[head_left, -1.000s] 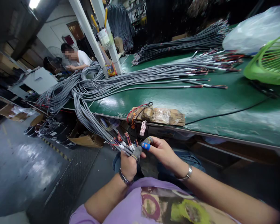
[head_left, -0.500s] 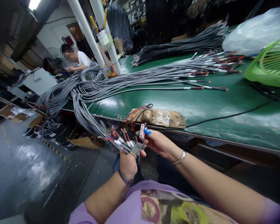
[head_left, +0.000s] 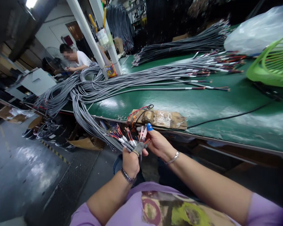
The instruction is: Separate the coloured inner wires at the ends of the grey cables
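Note:
My left hand (head_left: 131, 161) is closed round the white-sleeved ends of several grey cables (head_left: 126, 143). Thin coloured wires with copper tips fan out above the fist, and a grey cover wraps the thumb. Close beside it, my right hand (head_left: 162, 145) pinches a small pale pink clip-like tool (head_left: 143, 133) at the wire ends; its exact kind is unclear. Blue tape or a cover sits on that thumb. Some right-hand fingers are hidden behind the tool and wires.
A wooden board (head_left: 178, 121) with red and black leads lies at the bench (head_left: 217, 103) edge. Long grey cables (head_left: 132, 78) stretch across the bench. A green fan (head_left: 271, 62) and a plastic bag (head_left: 259, 29) stand right. A person (head_left: 81, 59) sits far left.
My right hand has shifted slightly left and the pink tool leans more towards the right. The wire ends in my left hand have moved a little to the right and up.

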`<state>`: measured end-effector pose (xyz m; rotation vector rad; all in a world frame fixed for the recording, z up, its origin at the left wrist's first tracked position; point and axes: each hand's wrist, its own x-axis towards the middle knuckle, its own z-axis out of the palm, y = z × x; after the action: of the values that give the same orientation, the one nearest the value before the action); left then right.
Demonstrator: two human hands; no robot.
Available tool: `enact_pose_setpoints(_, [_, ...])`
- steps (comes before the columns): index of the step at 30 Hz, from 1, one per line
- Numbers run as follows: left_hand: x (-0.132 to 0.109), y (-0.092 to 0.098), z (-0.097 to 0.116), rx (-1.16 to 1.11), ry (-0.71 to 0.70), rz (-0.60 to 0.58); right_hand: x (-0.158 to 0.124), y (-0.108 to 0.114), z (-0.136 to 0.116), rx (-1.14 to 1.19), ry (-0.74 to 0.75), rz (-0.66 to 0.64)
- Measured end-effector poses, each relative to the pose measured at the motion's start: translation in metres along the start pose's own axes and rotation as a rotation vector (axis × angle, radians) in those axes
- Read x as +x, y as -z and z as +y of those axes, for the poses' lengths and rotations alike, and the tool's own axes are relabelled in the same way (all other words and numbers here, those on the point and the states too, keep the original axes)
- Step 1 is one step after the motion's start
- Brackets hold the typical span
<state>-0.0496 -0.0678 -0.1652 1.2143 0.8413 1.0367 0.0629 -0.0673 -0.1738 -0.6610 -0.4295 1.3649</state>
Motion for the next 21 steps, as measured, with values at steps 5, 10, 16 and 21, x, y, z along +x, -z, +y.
enact_pose_setpoints(5, [-0.002,0.001,0.000,-0.006,0.019,0.015,-0.005,0.001,0.000,0.100,-0.050,0.052])
enact_pose_setpoints(10, [-0.010,0.007,0.004,0.022,0.027,0.023,-0.012,0.008,-0.005,0.089,-0.150,-0.024])
enact_pose_setpoints(16, [-0.014,0.011,0.002,0.032,0.010,0.042,-0.014,0.008,-0.010,-0.013,-0.135,-0.038])
enact_pose_setpoints(21, [-0.008,0.008,0.005,-0.020,0.022,0.082,-0.014,0.007,-0.008,0.032,-0.135,-0.010])
